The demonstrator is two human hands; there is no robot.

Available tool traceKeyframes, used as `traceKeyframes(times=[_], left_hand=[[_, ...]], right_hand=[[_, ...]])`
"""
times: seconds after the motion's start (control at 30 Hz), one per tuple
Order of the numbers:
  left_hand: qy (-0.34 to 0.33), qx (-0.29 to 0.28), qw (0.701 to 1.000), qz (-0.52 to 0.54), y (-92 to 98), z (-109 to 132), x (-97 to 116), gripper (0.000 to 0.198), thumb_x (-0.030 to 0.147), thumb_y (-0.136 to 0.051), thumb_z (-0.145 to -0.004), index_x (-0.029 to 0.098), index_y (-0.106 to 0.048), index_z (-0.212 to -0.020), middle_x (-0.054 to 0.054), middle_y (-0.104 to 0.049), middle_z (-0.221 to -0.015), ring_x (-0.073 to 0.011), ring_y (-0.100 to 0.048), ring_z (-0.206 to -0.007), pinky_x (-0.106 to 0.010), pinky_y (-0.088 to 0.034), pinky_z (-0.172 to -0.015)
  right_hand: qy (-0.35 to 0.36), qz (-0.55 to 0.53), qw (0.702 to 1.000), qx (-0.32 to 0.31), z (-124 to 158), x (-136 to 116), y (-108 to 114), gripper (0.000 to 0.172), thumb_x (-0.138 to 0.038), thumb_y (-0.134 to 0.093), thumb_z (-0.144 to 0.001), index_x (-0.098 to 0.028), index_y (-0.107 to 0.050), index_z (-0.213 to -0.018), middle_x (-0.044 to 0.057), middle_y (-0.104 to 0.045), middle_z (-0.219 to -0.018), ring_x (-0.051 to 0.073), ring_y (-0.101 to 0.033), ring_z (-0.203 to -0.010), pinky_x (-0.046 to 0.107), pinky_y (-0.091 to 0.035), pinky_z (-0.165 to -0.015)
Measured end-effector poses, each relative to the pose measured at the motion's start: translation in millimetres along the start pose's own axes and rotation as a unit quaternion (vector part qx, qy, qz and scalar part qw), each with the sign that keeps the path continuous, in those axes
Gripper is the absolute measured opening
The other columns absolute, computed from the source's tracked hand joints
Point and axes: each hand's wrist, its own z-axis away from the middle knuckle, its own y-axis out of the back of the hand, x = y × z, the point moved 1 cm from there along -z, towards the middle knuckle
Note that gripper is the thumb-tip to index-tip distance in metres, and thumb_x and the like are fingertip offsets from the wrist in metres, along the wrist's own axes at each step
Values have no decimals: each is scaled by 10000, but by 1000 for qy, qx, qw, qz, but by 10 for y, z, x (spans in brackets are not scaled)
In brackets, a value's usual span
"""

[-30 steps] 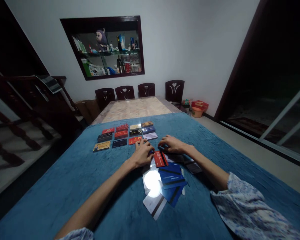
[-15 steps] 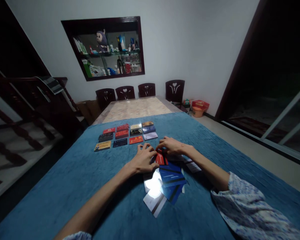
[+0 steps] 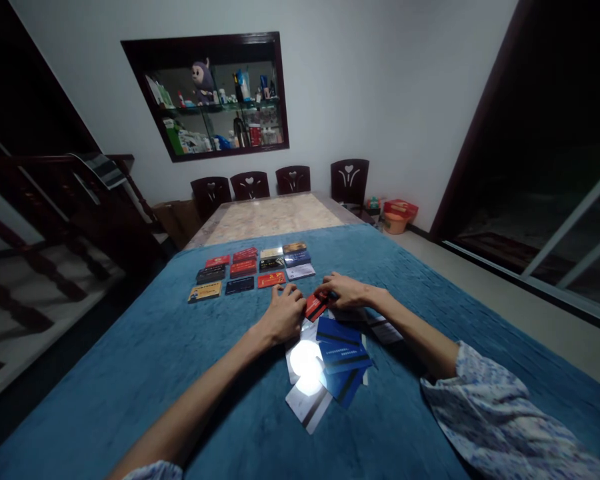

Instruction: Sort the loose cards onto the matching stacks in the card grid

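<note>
A red card [image 3: 315, 308] with a dark stripe is between my two hands, tilted. My right hand [image 3: 344, 291] pinches its right end, with something dark at the fingertips. On the card's left end, my left hand [image 3: 283, 315] is closed, its thumb hidden from view. Below the hands, overlapping blue cards [image 3: 344, 357] lie fanned out on the cloth. Beside them are white cards [image 3: 309, 404], one washed out by a bright glare. More pale cards [image 3: 384, 329] lie partly under my right wrist.
Ahead to the left, several card stacks [image 3: 243, 269] stand in rows on the blue cloth [image 3: 130, 360]. Past the cloth is the bare tabletop [image 3: 280, 215], with dark chairs [image 3: 350, 180] behind it. A shelf niche [image 3: 220, 100] is set in the wall.
The red card has lifted and turned, moving slightly up and left off the blue cards. My left fingers have closed in toward its end.
</note>
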Motion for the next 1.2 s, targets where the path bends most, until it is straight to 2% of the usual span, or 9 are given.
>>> traceKeyframes(times=[0.1,0.23,0.43,0.67,0.8,1.0,1.2], left_hand=[[-3,17,1000,6,13,7,30,188,279,-528,-900,183,-671,-976,-123,-650,-1079,-296,-467,-1137,-520,-295,-989],[10,2,1000,12,14,6,49,261,388,-549,-911,174,-695,-944,-126,-664,-1065,-298,-480,-1108,-503,-328,-943],[42,-18,999,-15,52,9,37,277,318,-502,-932,139,-711,-905,-144,-681,-1027,-301,-514,-1084,-511,-339,-943],[75,-30,997,12,28,3,-78,269,364,-538,-918,174,-713,-993,-130,-675,-1087,-312,-523,-1108,-505,-370,-939],[51,-29,998,17,12,4,-124,257,315,-523,-927,153,-720,-946,-132,-681,-1026,-292,-540,-1073,-477,-379,-926],[6,-24,999,32,84,5,-183,288,283,-478,-950,163,-731,-882,-103,-693,-893,-262,-551,-1009,-445,-391,-925],[14,31,996,85,95,-19,-345,258,210,-494,-927,195,-751,-905,-73,-708,-883,-238,-579,-953,-388,-440,-896]], right_hand=[[-9,-5,1000,-1,-10,15,8,374,-280,-674,-766,-215,-718,-1132,80,-663,-1024,226,-558,-941,300,-419,-829],[-5,-13,1000,5,-35,48,2,355,-310,-716,-759,-201,-732,-1097,71,-687,-1000,215,-585,-921,290,-415,-826],[18,-22,999,14,-50,90,-28,297,-341,-719,-782,-190,-747,-1036,80,-691,-953,215,-585,-891,312,-405,-837],[68,-42,996,47,-28,17,-10,225,-229,-704,-749,-199,-741,-969,79,-683,-1097,240,-545,-977,356,-402,-881],[80,-48,995,44,-44,-14,-26,219,-173,-666,-751,-186,-738,-957,67,-710,-1063,223,-564,-942,354,-395,-892],[92,-55,992,62,-43,5,-27,236,-233,-617,-838,-189,-740,-1036,84,-717,-1087,221,-566,-925,368,-401,-877],[84,-88,986,118,-33,-3,9,241,-252,-546,-921,-187,-749,-1033,85,-740,-986,219,-577,-929,340,-432,-855]])
